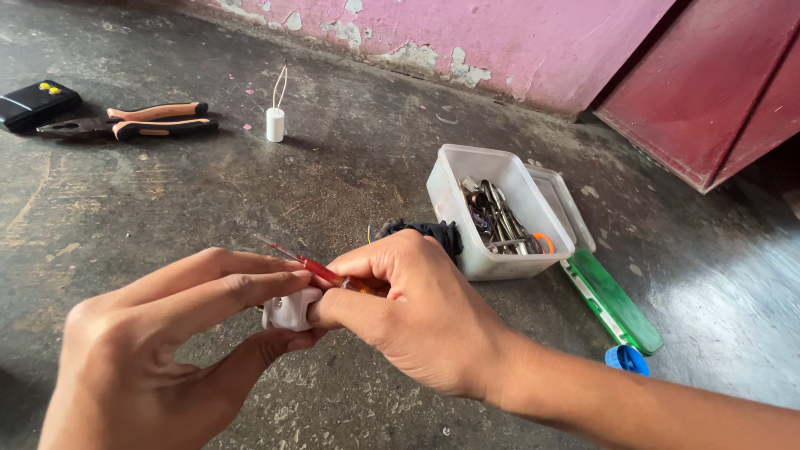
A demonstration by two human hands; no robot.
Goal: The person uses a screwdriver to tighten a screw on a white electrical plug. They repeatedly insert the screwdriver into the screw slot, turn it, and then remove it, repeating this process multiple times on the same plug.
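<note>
My left hand (158, 342) pinches a small white plastic fitting (287, 310) between thumb and fingers, just above the concrete floor. My right hand (408, 312) grips a thin screwdriver with a red translucent handle (317, 267); its shaft points up and to the left, over the white fitting. Both hands meet at the fitting, and my right thumb touches it. Part of the fitting is hidden by my fingers.
A clear plastic tub (450, 179) with several metal tools stands right of my hands, its lid beside it. A green case (617, 302) and blue cap (627, 359) lie further right. Orange-handled pliers (146, 121), a black box (35, 102) and a white wired part (275, 123) lie far left.
</note>
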